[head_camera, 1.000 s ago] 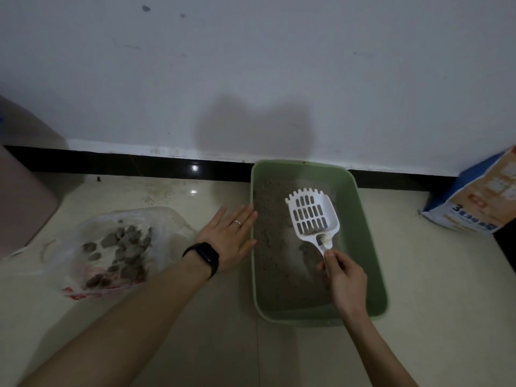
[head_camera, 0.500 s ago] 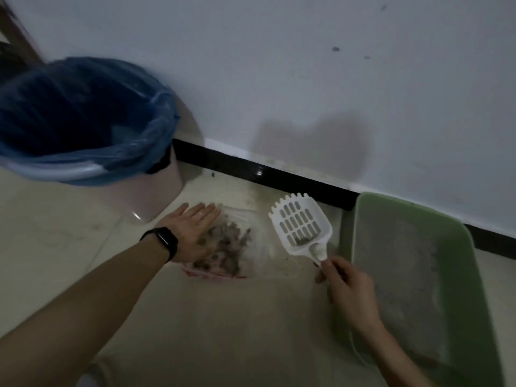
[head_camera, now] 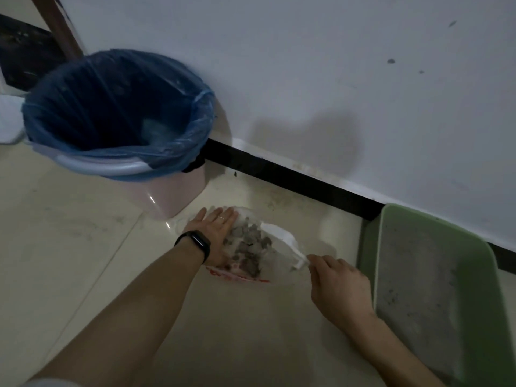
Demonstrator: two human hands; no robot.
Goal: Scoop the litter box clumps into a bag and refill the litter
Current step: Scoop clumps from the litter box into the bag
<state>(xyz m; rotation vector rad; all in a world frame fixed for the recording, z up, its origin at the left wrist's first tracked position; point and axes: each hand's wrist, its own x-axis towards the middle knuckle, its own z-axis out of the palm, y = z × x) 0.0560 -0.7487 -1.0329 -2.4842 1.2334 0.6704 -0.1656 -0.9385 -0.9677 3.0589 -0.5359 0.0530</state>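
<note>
My left hand [head_camera: 216, 233] lies flat and open on the left edge of the bag [head_camera: 252, 248] on the floor [head_camera: 83, 247], near the bin [head_camera: 117, 121]. I should keep it pinned and tip slowly so clumps [head_camera: 248, 244] land inside. My right hand [head_camera: 339, 289] is clamped on the scoop [head_camera: 282, 238], which half a second ago stood upright beside the bag and now tilts over it. The litter box [head_camera: 435, 275] sits far right.

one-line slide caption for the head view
Right hand tips white slotted scoop over clear plastic bag of grey clumps.
</note>
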